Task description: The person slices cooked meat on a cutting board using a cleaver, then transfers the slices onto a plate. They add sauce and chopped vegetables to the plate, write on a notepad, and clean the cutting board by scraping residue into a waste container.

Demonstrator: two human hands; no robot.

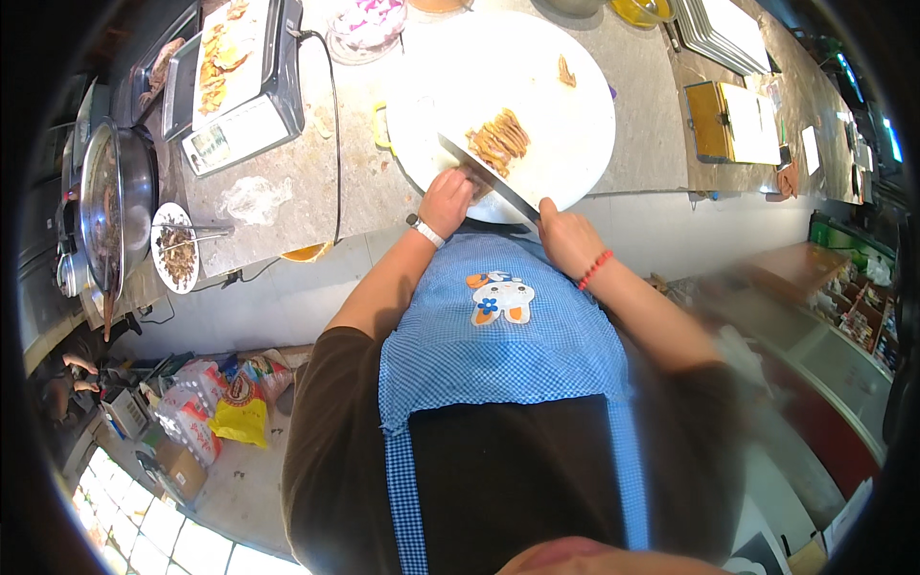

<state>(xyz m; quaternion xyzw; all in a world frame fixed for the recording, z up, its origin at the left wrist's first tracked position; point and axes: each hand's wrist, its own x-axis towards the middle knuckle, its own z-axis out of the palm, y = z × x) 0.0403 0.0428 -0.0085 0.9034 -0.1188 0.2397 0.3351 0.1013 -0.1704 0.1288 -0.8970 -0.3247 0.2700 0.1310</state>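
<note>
A large round white cutting board (431, 108) lies at the counter's front edge. My right hand (571, 237) grips the handle of a cleaver-like kitchen knife (496, 176), whose blade slants to the upper left. Beside the blade lies a row of sliced brown meat (503, 136). My left hand (447, 198) has its fingers bent by the near side of the blade, pressing on a piece of meat (480, 185) that is partly hidden. A small brown piece (566, 72) rests alone near the board's upper right.
At left are a scale (237, 136) with sliced food on top, a steel pot (133, 194) and an oval plate (159, 248) of dark bits with tongs. A glass bowl of chopped onion (366, 32) stands behind; a black cable (336, 129) crosses the counter. Trays (726, 36) and a clipboard (747, 122) lie right.
</note>
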